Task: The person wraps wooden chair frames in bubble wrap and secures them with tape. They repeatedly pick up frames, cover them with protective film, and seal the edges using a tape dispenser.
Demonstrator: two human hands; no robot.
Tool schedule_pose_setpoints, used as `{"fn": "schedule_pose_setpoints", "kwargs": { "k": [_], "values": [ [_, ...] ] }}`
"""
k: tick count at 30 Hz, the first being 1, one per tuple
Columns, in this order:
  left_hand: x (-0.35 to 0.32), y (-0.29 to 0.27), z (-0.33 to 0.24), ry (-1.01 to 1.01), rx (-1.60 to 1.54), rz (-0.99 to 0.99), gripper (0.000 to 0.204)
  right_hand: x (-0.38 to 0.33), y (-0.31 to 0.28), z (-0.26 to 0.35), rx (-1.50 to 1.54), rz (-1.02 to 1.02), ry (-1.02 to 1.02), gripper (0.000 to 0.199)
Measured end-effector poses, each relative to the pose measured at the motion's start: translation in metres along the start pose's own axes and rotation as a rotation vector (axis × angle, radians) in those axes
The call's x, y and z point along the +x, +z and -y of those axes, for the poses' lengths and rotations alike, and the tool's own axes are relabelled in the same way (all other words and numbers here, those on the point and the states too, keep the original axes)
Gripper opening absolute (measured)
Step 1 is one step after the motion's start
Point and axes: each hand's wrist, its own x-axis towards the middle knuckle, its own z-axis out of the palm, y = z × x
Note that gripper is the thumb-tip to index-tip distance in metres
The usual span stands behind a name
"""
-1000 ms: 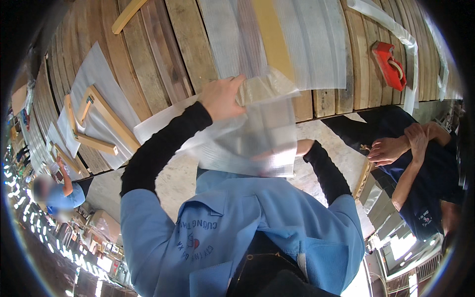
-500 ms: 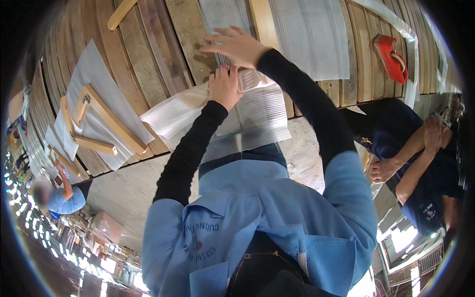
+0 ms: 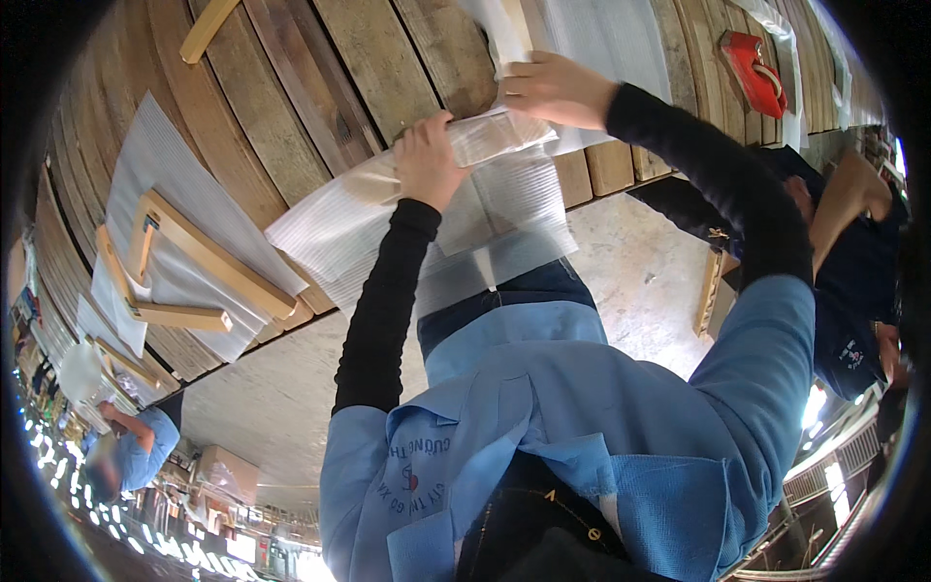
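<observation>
A long bundle wrapped in translucent white foam (image 3: pixel 495 136) lies near the edge of the plank table, before my body. My left hand (image 3: pixel 424 165) is closed over its left part, the fingers bent across the top. My right hand (image 3: pixel 555 89) is at the bundle's right end, fingers curled on a blurred strip of white foam sheet (image 3: pixel 499 34) that runs toward the far side. What lies inside the wrapping shows only as a pale brownish shape. The loose part of the wrapping sheet (image 3: pixel 504 213) hangs over the table edge toward me.
Light wooden frame pieces (image 3: pixel 208 252) rest on a foam sheet (image 3: pixel 160 160) at the left. A wooden bar (image 3: pixel 208 29) lies far left. At the right are another foam sheet (image 3: pixel 611 68) and a red tape dispenser (image 3: pixel 754 73). Co-workers are at both sides.
My right hand has moved right and nearer, from above the bundle to its right end. My left hand stays on the bundle. The foam at the far side has shifted right.
</observation>
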Motion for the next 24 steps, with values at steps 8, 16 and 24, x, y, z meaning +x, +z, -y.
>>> {"fn": "schedule_pose_setpoints", "kwargs": {
  "k": [8, 16, 24],
  "values": [
    [0.000, -0.014, -0.005, -0.098, 0.056, 0.053, 0.109, -0.098, 0.073, 0.055, 0.202, -0.157, 0.310, 0.078],
    [0.010, -0.015, -0.100, 0.021, 0.337, 0.263, 0.118, -0.105, 0.136, 0.093, 0.399, -0.338, 0.537, 0.077],
    [-0.014, 0.064, -0.129, -0.109, 0.375, 0.242, 0.102, -0.014, 0.063, -0.002, 0.293, -0.620, 0.723, 0.048]
  ]
}}
